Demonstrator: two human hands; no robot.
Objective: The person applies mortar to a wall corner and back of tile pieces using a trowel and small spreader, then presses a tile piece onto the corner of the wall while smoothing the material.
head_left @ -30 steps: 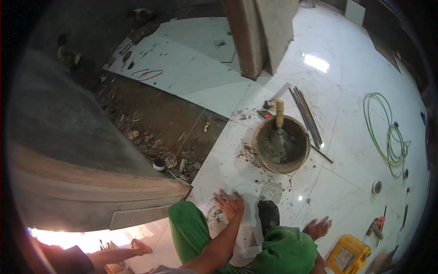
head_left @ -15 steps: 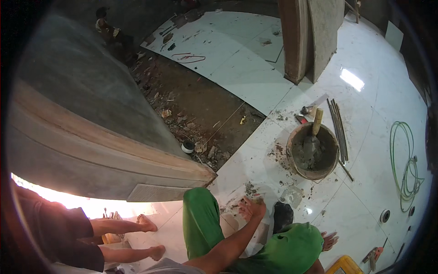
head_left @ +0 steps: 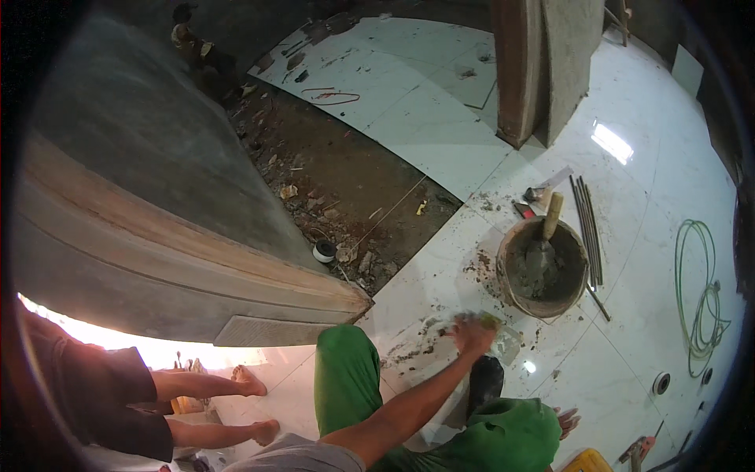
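Observation:
My left hand (head_left: 470,336) reaches forward onto the white floor tile (head_left: 440,291), over smears of grey mortar. A small yellow-green thing (head_left: 492,321) shows at its fingertips, too blurred to tell whether the hand grips it. My right hand (head_left: 565,421) rests flat on the tile beside my green-trousered knee (head_left: 503,436), fingers spread and holding nothing. Just beyond my left hand stands a round pan of grey mortar (head_left: 543,271) with a wooden-handled trowel (head_left: 553,216) stuck in it.
A patch of bare earth with rubble (head_left: 338,181) lies ahead on the left, with a tape roll (head_left: 324,252) at its edge. A large grey slab (head_left: 157,220) fills the left. Metal rods (head_left: 590,228), a green hose (head_left: 700,299), a wooden post (head_left: 519,71), another person's bare legs (head_left: 212,387).
My left hand has slid forward and to the right across the tile toward the mortar pan. The view has swung, so the other person's legs come further in at the lower left.

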